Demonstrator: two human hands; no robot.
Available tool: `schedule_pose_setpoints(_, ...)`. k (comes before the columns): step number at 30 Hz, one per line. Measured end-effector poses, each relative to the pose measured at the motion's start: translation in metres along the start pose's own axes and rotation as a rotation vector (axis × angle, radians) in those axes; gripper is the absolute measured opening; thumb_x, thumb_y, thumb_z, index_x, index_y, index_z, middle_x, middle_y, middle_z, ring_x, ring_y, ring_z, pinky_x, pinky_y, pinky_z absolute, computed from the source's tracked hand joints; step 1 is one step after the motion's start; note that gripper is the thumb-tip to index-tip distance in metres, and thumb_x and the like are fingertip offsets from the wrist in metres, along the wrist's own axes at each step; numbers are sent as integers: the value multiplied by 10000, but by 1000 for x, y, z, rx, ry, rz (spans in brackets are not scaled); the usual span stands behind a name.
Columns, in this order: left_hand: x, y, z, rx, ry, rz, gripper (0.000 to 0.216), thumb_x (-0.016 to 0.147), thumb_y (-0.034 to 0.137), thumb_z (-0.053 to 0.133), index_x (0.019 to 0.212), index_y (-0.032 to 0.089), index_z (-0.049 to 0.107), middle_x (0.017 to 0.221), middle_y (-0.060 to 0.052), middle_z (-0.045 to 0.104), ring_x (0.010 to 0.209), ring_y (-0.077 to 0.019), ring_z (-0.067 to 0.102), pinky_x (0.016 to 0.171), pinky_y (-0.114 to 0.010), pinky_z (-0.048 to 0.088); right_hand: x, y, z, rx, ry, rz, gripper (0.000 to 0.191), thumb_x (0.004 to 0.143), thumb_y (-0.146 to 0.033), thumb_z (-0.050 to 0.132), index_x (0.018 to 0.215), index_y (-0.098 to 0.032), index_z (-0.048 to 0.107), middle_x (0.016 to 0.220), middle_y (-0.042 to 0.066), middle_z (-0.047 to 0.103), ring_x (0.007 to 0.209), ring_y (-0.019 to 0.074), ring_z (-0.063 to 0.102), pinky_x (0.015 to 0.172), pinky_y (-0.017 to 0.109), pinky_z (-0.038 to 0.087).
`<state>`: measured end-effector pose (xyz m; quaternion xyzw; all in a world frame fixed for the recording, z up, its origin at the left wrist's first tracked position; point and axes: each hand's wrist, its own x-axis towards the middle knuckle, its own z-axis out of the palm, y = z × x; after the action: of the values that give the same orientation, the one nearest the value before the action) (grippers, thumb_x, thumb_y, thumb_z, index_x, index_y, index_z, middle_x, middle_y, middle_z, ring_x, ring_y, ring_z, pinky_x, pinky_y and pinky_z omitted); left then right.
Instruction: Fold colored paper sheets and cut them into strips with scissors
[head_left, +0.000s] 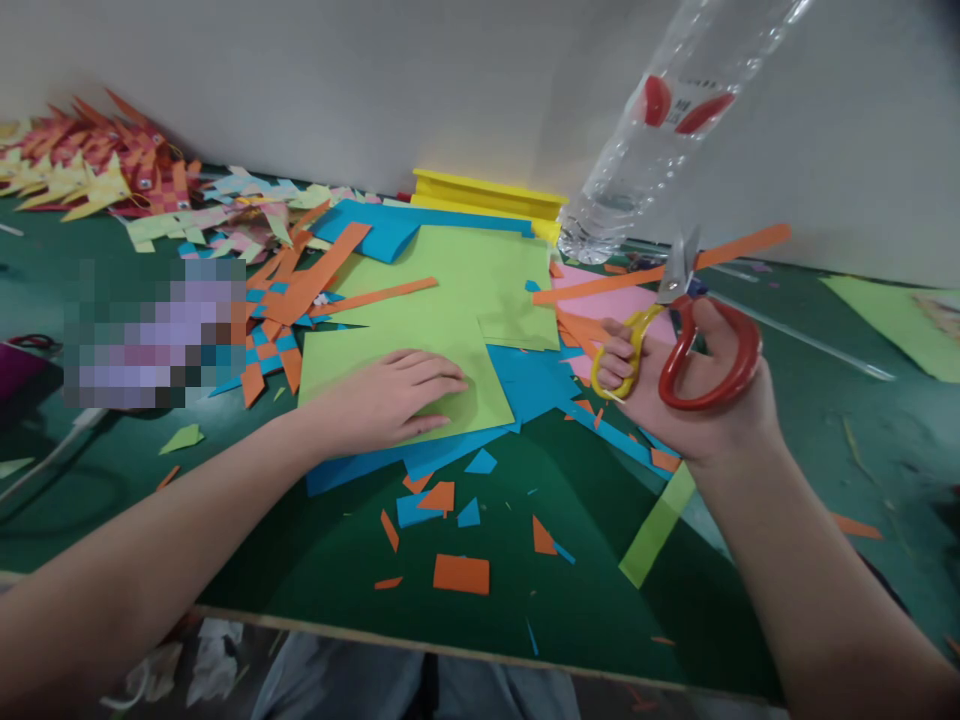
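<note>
My left hand lies flat, fingers stretched out, on a light green paper sheet that rests on blue sheets. My right hand is closed around a pair of scissors with one red and one yellow handle loop, blades pointing up and away. A long orange paper strip lies just behind the scissor blades. A strip of light green paper lies on the green table under my right wrist.
Orange and blue scraps litter the green table near its front edge. A clear plastic bottle leans at the back right. Yellow paper, woven paper shapes and loose strips fill the back left. Another green sheet lies far right.
</note>
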<state>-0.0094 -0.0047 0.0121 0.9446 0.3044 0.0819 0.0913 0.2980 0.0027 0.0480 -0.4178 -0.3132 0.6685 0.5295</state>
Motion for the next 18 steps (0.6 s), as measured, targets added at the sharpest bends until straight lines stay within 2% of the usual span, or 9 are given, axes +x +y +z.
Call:
schedule_pose_setpoints(2,0,0,0,8,-4,-3,443,1031,450,361,1360,189,500,1406,-83,533,1306,-227,463,1131,-382,313,0,1,-1,24,-30,3,477,827,-623,517,831,-162,635,784,23,406,646,143,386,567,306,395)
schedule_pose_setpoints(5,0,0,0,19,-6,-4,451,1033,457,352,1364,186,494,1408,-84,528,1306,-225,460,1132,-373,306,1,1,-2,-29,-56,35,657,815,-753,386,888,-158,654,790,32,421,666,170,412,616,342,440)
schedule_pose_setpoints(8,-1,0,1,17,-1,2,448,1032,448,360,1367,183,493,1408,-87,527,1308,-224,460,1134,-368,301,0,1,-1,-63,-67,69,746,816,-794,283,950,-166,664,877,71,476,758,207,484,695,366,476)
schedule_pose_setpoints(10,-1,0,1,10,2,2,445,1030,442,371,1369,183,495,1410,-89,528,1313,-227,460,1134,-375,305,-2,1,1,-53,-87,76,740,806,-806,278,945,-185,656,911,78,486,775,214,498,711,371,484)
schedule_pose_setpoints(13,0,-1,2,-2,-1,-7,440,1028,436,380,1370,187,498,1416,-88,526,1320,-231,456,1133,-387,314,-3,0,5,-94,-99,79,652,822,-786,284,846,-227,619,846,42,458,612,171,402,729,391,485)
schedule_pose_setpoints(16,1,-1,2,-6,-5,-6,440,1028,443,379,1375,197,492,1421,-81,523,1327,-227,448,1138,-386,309,-2,0,4,-190,-9,51,559,877,-702,305,768,-233,590,788,20,418,523,139,263,743,410,482)
schedule_pose_setpoints(18,1,-1,2,3,-13,-4,444,1030,445,370,1377,194,487,1424,-80,521,1329,-225,444,1142,-384,303,0,1,1,-212,21,25,529,885,-669,341,732,-224,582,771,21,400,524,139,259,753,416,477)
